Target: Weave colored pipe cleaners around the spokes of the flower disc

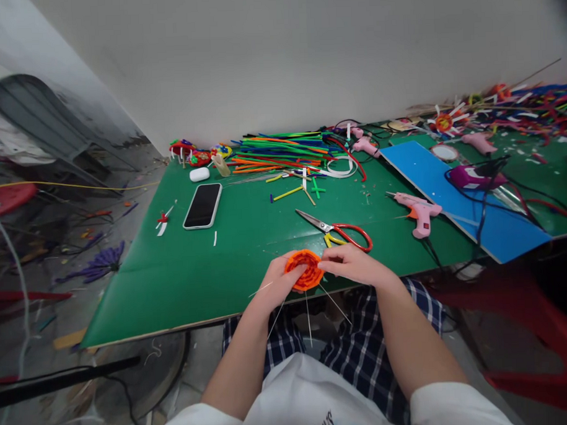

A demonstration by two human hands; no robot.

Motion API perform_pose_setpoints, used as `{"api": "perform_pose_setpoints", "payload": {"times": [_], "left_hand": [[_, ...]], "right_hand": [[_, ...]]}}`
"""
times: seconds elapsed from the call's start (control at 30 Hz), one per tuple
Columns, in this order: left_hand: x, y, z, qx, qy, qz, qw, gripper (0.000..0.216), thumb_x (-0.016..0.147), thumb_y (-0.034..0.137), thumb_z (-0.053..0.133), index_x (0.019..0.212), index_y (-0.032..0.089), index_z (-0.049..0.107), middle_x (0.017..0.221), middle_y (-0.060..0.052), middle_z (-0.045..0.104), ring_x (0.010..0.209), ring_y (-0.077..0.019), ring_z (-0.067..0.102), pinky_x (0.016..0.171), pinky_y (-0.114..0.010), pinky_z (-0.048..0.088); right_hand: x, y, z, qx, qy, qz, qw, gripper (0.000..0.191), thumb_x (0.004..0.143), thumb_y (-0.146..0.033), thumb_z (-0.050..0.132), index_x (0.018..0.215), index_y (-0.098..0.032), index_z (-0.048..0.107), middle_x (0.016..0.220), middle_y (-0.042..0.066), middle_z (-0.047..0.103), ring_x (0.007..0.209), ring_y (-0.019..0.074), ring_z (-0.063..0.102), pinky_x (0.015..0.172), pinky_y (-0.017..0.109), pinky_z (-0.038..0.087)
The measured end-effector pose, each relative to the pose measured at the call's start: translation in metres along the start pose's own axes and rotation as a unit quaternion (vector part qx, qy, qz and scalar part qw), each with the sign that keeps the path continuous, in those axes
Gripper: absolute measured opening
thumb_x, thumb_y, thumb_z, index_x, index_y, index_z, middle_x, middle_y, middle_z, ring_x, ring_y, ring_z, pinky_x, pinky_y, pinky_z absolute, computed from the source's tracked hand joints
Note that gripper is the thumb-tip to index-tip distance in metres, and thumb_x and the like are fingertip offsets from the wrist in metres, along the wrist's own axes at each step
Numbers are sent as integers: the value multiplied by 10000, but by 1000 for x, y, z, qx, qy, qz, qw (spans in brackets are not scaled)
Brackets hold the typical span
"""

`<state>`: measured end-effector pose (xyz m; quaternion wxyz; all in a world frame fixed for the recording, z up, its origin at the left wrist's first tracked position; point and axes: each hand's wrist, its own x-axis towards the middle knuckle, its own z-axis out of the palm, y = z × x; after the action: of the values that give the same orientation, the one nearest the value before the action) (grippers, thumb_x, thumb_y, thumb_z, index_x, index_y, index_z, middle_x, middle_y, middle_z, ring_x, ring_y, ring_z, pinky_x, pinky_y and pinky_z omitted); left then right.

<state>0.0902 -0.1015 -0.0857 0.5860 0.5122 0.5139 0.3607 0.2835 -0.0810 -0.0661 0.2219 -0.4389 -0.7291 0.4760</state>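
Near the table's front edge, an orange and red woven round piece [308, 275] with thin pale rods sticking out of it is in my hands. My left hand [280, 278] grips its left side, with the thumb laid over the inside. At the right rim, my right hand [353, 263] pinches the edge between thumb and fingertips; the exact strand there is too small to make out. Just beyond the right hand lie scissors [333, 228] with red and yellow handles. The underside of the woven piece is hidden.
Behind lies a pile of coloured pipe cleaners [281, 152]. A phone [203, 206] and a white earbud case [199, 174] rest at left. On the right are a pink glue gun [418, 211], a blue board [454, 194] and trailing black cords.
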Motion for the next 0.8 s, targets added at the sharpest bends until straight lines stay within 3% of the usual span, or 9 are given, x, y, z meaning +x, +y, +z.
{"api": "perform_pose_setpoints", "payload": {"times": [0.1, 0.27, 0.53, 0.7, 0.8], "left_hand": [[-1, 3, 1, 48, -40, 33, 997, 208, 696, 223, 462, 843, 155, 592, 817, -33, 615, 746, -143, 557, 686, -239, 436], [0, 1, 1, 78, -66, 37, 994, 216, 692, 209, 449, 848, 162, 591, 817, -28, 611, 760, -147, 549, 706, -245, 421], [2, -3, 0, 77, -56, -1, 995, 235, 686, 221, 449, 868, 157, 583, 774, -26, 605, 680, -141, 553, 596, -228, 435], [-2, 5, -2, 68, -109, -1, 992, 243, 702, 214, 432, 886, 154, 579, 798, -22, 604, 683, -131, 546, 594, -222, 430], [-3, 5, -1, 62, -133, -17, 989, 229, 694, 200, 445, 873, 154, 580, 782, -23, 606, 655, -124, 550, 591, -223, 435]], "right_hand": [[4, -2, 10, -36, -23, -20, 999, 289, 735, -367, 434, 544, -154, 475, 501, -45, 365, 483, 66, 324, 446, 192, 250], [6, 2, 19, -90, -18, -47, 995, 308, 750, -297, 399, 479, -155, 367, 483, -51, 263, 467, 60, 258, 433, 199, 194], [3, 2, 15, -134, -22, -59, 989, 324, 772, -313, 371, 490, -153, 365, 484, -45, 290, 472, 60, 274, 454, 200, 201], [5, -2, 18, -154, -6, -60, 986, 336, 757, -399, 396, 532, -150, 411, 499, -45, 352, 484, 58, 302, 462, 195, 199], [8, -3, 22, -188, 0, -79, 979, 316, 765, -349, 396, 522, -148, 409, 487, -44, 358, 478, 58, 306, 463, 200, 184]]}}
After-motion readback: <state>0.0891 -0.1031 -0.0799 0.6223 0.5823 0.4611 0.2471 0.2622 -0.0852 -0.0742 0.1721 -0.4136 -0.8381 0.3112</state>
